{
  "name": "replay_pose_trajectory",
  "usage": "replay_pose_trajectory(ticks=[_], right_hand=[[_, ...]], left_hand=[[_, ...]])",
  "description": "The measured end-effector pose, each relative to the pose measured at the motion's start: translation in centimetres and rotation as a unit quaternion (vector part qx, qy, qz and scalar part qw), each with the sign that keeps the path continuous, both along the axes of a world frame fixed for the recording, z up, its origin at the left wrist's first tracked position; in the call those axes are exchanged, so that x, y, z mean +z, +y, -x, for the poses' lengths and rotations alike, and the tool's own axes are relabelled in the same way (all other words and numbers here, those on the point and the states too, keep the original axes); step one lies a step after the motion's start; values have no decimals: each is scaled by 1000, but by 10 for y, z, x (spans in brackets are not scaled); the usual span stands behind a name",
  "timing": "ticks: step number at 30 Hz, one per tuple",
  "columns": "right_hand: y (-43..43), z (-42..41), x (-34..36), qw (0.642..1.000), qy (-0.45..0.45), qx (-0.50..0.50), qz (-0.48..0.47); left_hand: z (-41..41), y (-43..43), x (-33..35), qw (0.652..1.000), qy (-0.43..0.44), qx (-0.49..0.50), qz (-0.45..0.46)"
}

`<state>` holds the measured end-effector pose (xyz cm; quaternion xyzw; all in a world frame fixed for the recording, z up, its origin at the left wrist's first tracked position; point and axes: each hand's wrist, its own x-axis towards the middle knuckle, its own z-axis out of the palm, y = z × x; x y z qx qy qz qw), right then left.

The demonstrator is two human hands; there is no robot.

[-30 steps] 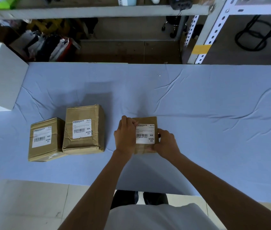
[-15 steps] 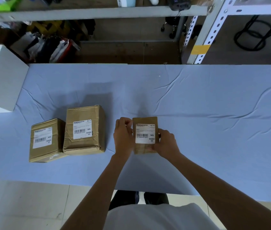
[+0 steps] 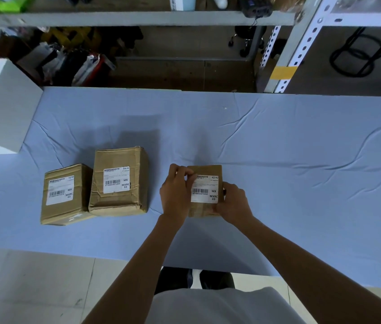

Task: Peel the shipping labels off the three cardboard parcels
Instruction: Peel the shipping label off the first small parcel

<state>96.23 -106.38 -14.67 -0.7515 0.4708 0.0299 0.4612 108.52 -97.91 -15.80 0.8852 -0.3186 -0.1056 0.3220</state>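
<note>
Blue cloth [image 3: 290,148], creased in long folds, covers a wide table with three brown cardboard parcels on its near left part.

At the right-most of them, the small parcel [image 3: 208,170], the left hand [image 3: 175,192] has its fingers curled in, and thumb and fingertips [image 3: 188,175] pinch the far left corner of the white label [image 3: 204,194]. Whether that corner has come away from the cardboard cannot be told. The right hand [image 3: 234,204] grasps the parcel's near right corner, thumb on the top face beside the label's right edge and the other fingers wrapped down the side. The label lies flat over most of the top face, with a barcode across its middle.

Just left of the left hand, apart from it, stands the middle parcel [image 3: 135,164], the tallest of the three, wrinkled at its near edge, with a second label [image 3: 116,180] stuck on top. Touching its left near side is the left parcel [image 3: 77,174], which carries a third label [image 3: 60,191].

Further out, a white box [image 3: 0,108] sits at the table's far left edge. Beyond the table a grey metal rack [image 3: 285,54] with punched posts holds a shelf, and mixed clutter lies on the floor beneath it. Pale floor tiles [image 3: 33,277] show along the table's near edge.
</note>
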Motion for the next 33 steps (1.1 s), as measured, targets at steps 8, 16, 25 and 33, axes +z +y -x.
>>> replay_pose_trajectory(ticks=[8, 16, 25, 33], right_hand=[[0, 0, -1, 1000, -4, 0, -3], [2, -4, -1, 1000, 20, -11, -6], [-1, -3, 1, 1000, 5, -22, -4], [0, -3, 1, 999, 8, -30, -13]], left_hand=[[-1, -11, 5, 996, -45, 4, -73], [1, -11, 4, 996, -21, 2, -81], [-1, 4, 7, 922, 314, 126, 188], [2, 10, 3, 961, 236, 56, 136]])
